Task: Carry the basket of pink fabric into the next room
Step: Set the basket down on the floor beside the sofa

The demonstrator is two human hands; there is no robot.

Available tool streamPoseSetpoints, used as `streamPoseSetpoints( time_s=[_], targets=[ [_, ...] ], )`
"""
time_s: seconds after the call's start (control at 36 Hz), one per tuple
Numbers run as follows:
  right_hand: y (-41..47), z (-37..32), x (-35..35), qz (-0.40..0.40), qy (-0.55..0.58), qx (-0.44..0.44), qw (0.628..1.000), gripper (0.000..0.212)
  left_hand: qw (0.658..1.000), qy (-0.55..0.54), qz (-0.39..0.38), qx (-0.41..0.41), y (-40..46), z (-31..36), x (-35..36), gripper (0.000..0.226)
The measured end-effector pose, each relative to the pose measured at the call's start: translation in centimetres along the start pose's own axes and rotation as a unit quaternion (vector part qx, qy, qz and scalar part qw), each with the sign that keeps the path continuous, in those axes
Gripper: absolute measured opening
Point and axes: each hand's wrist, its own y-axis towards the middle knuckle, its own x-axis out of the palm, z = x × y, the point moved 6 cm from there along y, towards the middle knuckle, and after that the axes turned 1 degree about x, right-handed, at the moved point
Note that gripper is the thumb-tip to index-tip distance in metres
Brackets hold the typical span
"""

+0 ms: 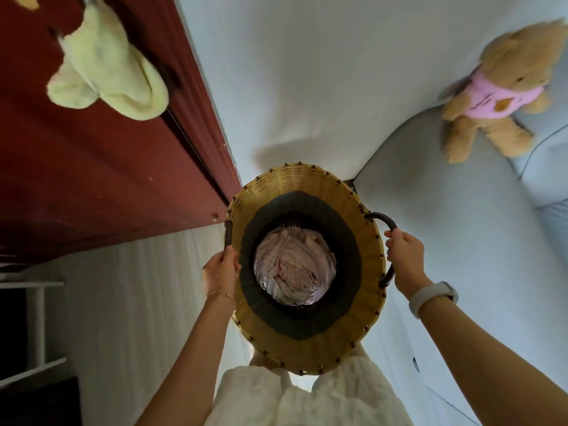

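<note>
A round woven basket [302, 186], yellow with a dark inner band, hangs in front of me at the centre of the view, seen from straight above. Crumpled pink fabric [293, 269] lies in its bottom. My left hand [219, 270] is closed around the dark handle on the basket's left side. On the right side, my right hand [404, 256] grips the other dark loop handle; that wrist wears a white band. The basket is held off the pale floor.
A dark red door or cabinet front [101, 167] runs along the left, with a pale yellow cloth [107, 72] hanging on it. A grey sofa [461, 216] stands at the right with a teddy bear [504, 87] in pink on it. White shelving [37, 327] is at lower left.
</note>
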Motion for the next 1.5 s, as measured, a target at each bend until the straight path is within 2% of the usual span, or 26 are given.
streamPoseSetpoints(
  time_s=[0.14, 0.39, 0.5, 0.69, 0.86, 0.94, 1.06, 1.14, 1.31, 1.39, 1.5],
  targets=[
    [8.2, 1.1, 1.5, -0.045, -0.043, 0.008, 0.998, 0.033, 0.999, 0.032, 0.018, -0.022, 3.6, -0.2, 5.7, 0.037],
    [19.7, 4.5, 4.3, -0.134, -0.118, -0.003, 0.984, 0.027, 0.995, 0.023, 0.067, -0.067, 9.0, -3.3, 14.6, 0.028],
    [22.3, 6.2, 4.8, -0.162, -0.139, 0.013, 0.977, 0.021, 0.993, 0.059, 0.083, -0.066, 10.0, -5.3, 16.4, 0.036],
    [24.7, 6.3, 5.4, -0.147, -0.171, 0.007, 0.974, 0.033, 0.991, 0.077, 0.095, -0.062, 12.1, -5.4, 17.2, 0.038],
    [25.7, 6.1, 5.4, -0.138, -0.194, -0.014, 0.971, 0.035, 0.989, 0.111, 0.076, -0.060, 12.2, -5.0, 17.4, 0.038],
    [25.3, 4.7, 5.4, -0.139, -0.227, -0.046, 0.963, 0.035, 0.991, 0.103, 0.054, -0.071, 10.3, -5.3, 17.5, 0.029],
    [24.6, 0.6, 7.8, -0.174, -0.301, -0.123, 0.929, 0.034, 0.986, 0.078, 0.042, -0.141, 7.8, -7.9, 17.2, 0.025],
    [23.5, -2.4, 11.7, -0.228, -0.371, -0.219, 0.873, 0.035, 0.972, 0.007, 0.050, -0.231, 5.8, -10.0, 17.3, 0.025],
    [21.3, -4.7, 17.0, -0.280, -0.442, -0.339, 0.782, 0.037, 0.919, -0.144, 0.034, -0.366, 2.2, -13.3, 20.0, 0.018],
    [21.1, -5.4, 17.9, -0.264, -0.472, -0.380, 0.751, 0.034, 0.891, -0.201, 0.001, -0.406, 1.3, -13.5, 22.2, 0.017],
    [21.5, -5.7, 19.1, -0.234, -0.499, -0.409, 0.728, 0.036, 0.869, -0.274, -0.045, -0.410, 1.7, -11.7, 25.8, 0.017]
  ],
)
